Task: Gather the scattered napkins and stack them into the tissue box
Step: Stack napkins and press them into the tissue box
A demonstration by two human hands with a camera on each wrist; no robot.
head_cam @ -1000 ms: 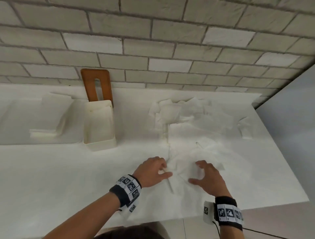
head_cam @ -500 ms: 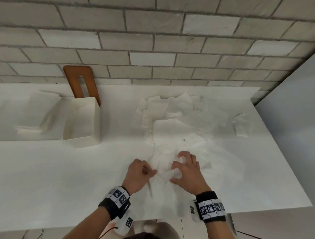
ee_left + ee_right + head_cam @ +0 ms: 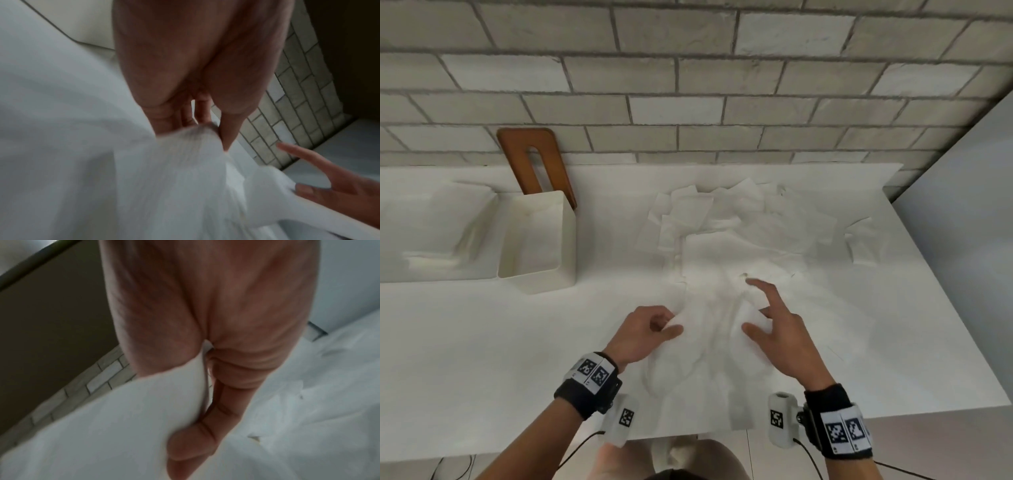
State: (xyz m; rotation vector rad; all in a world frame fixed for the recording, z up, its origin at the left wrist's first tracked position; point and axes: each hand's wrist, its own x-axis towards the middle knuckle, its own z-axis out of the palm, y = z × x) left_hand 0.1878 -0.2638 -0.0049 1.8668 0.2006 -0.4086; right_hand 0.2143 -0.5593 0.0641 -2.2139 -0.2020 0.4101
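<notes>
Several white napkins (image 3: 739, 219) lie scattered over the right half of the white counter. A crumpled napkin bunch (image 3: 705, 359) spreads near the front edge between my hands. My left hand (image 3: 671, 323) pinches the bunch's left edge between thumb and curled fingers; the left wrist view shows the gathered napkin (image 3: 195, 146) held at the left hand's (image 3: 205, 128) fingertips. My right hand (image 3: 756, 308) hovers over the bunch with fingers spread and index finger straight, and a napkin sheet (image 3: 123, 418) lies against its palm. The white tissue box (image 3: 565, 240) stands open at the left.
A brown wooden lid (image 3: 534, 164) with a slot leans on the brick wall behind the box. A shallow white tray (image 3: 431, 236) sits left of the box. The counter's front edge (image 3: 893, 411) is close to my wrists, and a grey wall (image 3: 962, 240) bounds the right.
My right hand has uncurled from the napkin and spread its fingers. My left hand keeps its pinch, and the bunch has been drawn toward the front edge.
</notes>
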